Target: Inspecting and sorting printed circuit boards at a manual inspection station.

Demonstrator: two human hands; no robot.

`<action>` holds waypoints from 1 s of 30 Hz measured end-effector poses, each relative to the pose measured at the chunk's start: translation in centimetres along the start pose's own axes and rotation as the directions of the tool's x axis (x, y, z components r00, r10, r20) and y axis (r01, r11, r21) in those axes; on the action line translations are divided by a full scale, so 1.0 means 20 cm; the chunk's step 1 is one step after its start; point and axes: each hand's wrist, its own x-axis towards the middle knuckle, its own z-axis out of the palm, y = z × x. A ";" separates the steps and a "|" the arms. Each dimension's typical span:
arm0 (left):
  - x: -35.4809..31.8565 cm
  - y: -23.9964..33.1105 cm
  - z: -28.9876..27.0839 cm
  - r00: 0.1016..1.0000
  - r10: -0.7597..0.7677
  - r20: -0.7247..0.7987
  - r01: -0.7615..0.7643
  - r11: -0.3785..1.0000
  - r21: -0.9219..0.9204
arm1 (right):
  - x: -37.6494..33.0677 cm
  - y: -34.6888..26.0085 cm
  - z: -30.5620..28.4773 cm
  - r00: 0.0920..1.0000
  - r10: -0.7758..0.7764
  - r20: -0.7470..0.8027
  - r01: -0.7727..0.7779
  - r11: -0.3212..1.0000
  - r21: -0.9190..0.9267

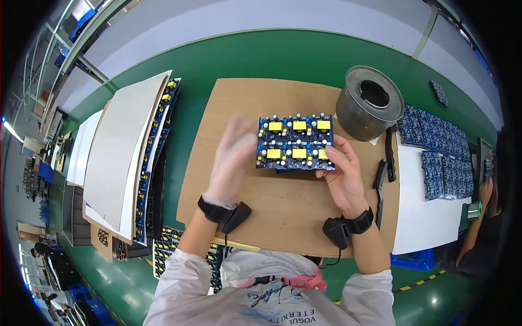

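Wearing a white shirt with dark print (283,309) nearest the camera, along the lower edge, tied with a band of pink cloth (317,281) at the waist. Holding a blue rectangular circuit board (296,142), set with two rows of three yellow blocks and many small round components, in the right hand (348,173): gripping by the lower right corner, thumb over the front, other fingers around the right edge. Facing the populated side toward the camera, above the middle of a brown cardboard sheet (239,100). Showing the left hand (232,155) blurred just beside the board's left edge, fingers loosely extended, nothing visible inside; cannot tell whether touching. Bearing black strapped devices (217,211) on both wrists. To the right, near a dented grey metal can with a round opening (356,120), also seeing a black-handled brush (379,179). Farther right, noting rows of small blue boards (454,136) on a white sheet (429,228), with a co-worker's hand (485,190) beyond.
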 end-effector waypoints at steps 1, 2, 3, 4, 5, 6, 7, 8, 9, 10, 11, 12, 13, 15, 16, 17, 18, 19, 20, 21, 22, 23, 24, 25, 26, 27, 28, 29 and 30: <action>-0.03 0.02 0.01 0.983 0.183 -0.018 -0.162 0.907 0.388 | 0.00 0.00 0.00 1.000 0.004 -0.019 -0.005 0.999 -0.037; -0.05 0.05 0.03 0.934 0.354 0.033 -0.271 0.647 0.713 | -0.01 0.00 0.00 0.999 0.012 -0.036 -0.015 0.997 -0.075; -0.07 0.08 0.06 0.934 0.355 0.030 -0.269 0.646 0.715 | -0.01 0.00 0.01 0.999 0.015 -0.034 -0.018 0.997 -0.074; -0.09 0.12 0.09 0.914 0.352 0.200 -0.352 0.444 0.824 | -0.02 -0.01 0.01 0.999 0.032 0.003 -0.032 0.994 -0.100; -0.12 0.15 0.12 0.883 0.310 0.352 -0.427 0.219 0.878 | -0.04 -0.01 0.02 0.997 0.059 0.047 -0.052 0.990 -0.129; -0.14 0.17 0.13 0.845 0.230 0.483 -0.493 -0.012 0.870 | -0.05 -0.01 0.02 0.992 0.088 0.092 -0.073 0.984 -0.160; -0.16 0.17 0.13 0.853 0.244 0.462 -0.472 -0.019 0.881 | -0.05 -0.01 0.04 0.988 0.106 0.113 -0.087 0.982 -0.167; -0.16 0.16 0.12 0.849 0.196 0.491 -0.492 -0.046 0.869 | -0.07 -0.01 0.05 0.980 0.090 0.178 -0.053 0.978 -0.203; -0.16 0.15 0.11 0.845 0.147 0.514 -0.509 -0.071 0.858 | -0.08 0.00 0.06 0.966 0.077 0.246 -0.018 0.972 -0.236; -0.17 0.13 0.09 0.845 0.104 0.524 -0.517 -0.093 0.851 | -0.09 0.01 0.07 0.944 0.077 0.320 0.012 0.963 -0.269; -0.20 0.11 0.06 0.872 0.127 0.473 -0.461 -0.114 0.880 | -0.09 0.03 0.09 0.923 0.123 0.365 -0.021 0.962 -0.273; -0.23 0.10 0.03 0.886 0.166 0.433 -0.432 -0.042 0.901 | -0.09 0.03 0.11 0.934 0.137 0.330 -0.045 0.961 -0.272; -0.27 0.09 0.00 0.899 0.208 0.384 -0.398 0.027 0.917 | -0.09 0.04 0.12 0.942 0.157 0.298 -0.074 0.959 -0.273; -0.35 0.12 -0.07 0.924 0.277 0.263 -0.301 0.105 0.948 | -0.10 0.05 0.12 0.903 0.268 0.337 -0.131 0.916 -0.378; -0.40 0.15 -0.10 0.925 0.319 0.208 -0.282 0.205 0.937 | -0.10 0.04 0.10 0.903 0.238 0.358 -0.091 0.919 -0.382; -0.45 0.19 -0.14 0.931 0.342 0.131 -0.204 0.188 0.961 | -0.10 0.04 0.06 0.901 0.214 0.377 -0.060 0.923 -0.379; -0.51 0.23 -0.19 0.896 0.429 0.110 -0.261 0.310 0.914 | -0.09 0.04 0.03 0.906 0.181 0.383 -0.032 0.931 -0.364; -0.57 0.27 -0.24 0.855 0.511 0.083 -0.333 0.420 0.844 | -0.08 0.02 -0.01 0.916 0.148 0.372 -0.008 0.936 -0.352; -0.65 0.32 -0.29 0.804 0.593 0.047 -0.414 0.502 0.759 | -0.07 0.00 -0.04 0.915 0.140 0.379 -0.016 0.950 -0.312; -0.73 0.36 -0.36 0.798 0.602 -0.006 -0.373 0.502 0.780 | -0.05 -0.02 -0.06 0.920 0.117 0.373 -0.008 0.960 -0.280; -0.82 0.41 -0.46 0.732 0.678 -0.065 -0.394 0.499 0.772 | -0.04 -0.01 -0.05 0.903 0.161 0.398 -0.046 0.958 -0.284; -0.93 0.44 -0.52 0.656 0.745 -0.117 -0.421 0.491 0.763 | -0.03 0.01 -0.05 0.924 0.126 0.362 -0.025 0.962 -0.270; -1.03 0.46 -0.55 0.500 0.796 -0.343 -0.526 0.593 0.610 | -0.03 0.01 -0.05 0.947 0.083 0.311 0.003 0.964 -0.266; -1.13 0.48 -0.58 0.335 0.759 -0.559 -0.654 0.614 0.442 | -0.02 0.02 -0.06 0.941 0.108 0.321 -0.016 0.961 -0.276; -1.25 0.49 -0.66 0.194 0.789 -0.583 -0.592 0.568 0.571 | -0.01 0.02 -0.06 0.941 0.106 0.323 -0.029 0.971 -0.236; -1.38 0.47 -0.77 0.049 0.813 -0.580 -0.504 0.522 0.688 | 0.00 0.02 -0.07 0.939 0.107 0.326 -0.043 0.980 -0.196; -1.49 0.42 -0.86 0.029 0.808 -0.589 -0.494 0.524 0.694 | 0.01 0.01 -0.07 0.940 0.103 0.326 -0.054 0.986 -0.157; -1.59 0.36 -0.95 -0.077 0.808 -0.583 -0.178 0.565 0.806 | 0.02 -0.01 -0.10 0.935 0.118 0.336 -0.061 0.983 -0.175; -1.70 0.29 -1.04 -0.171 0.823 -0.541 0.168 0.566 0.807 | 0.04 -0.02 -0.13 0.926 0.098 0.365 -0.039 0.985 -0.165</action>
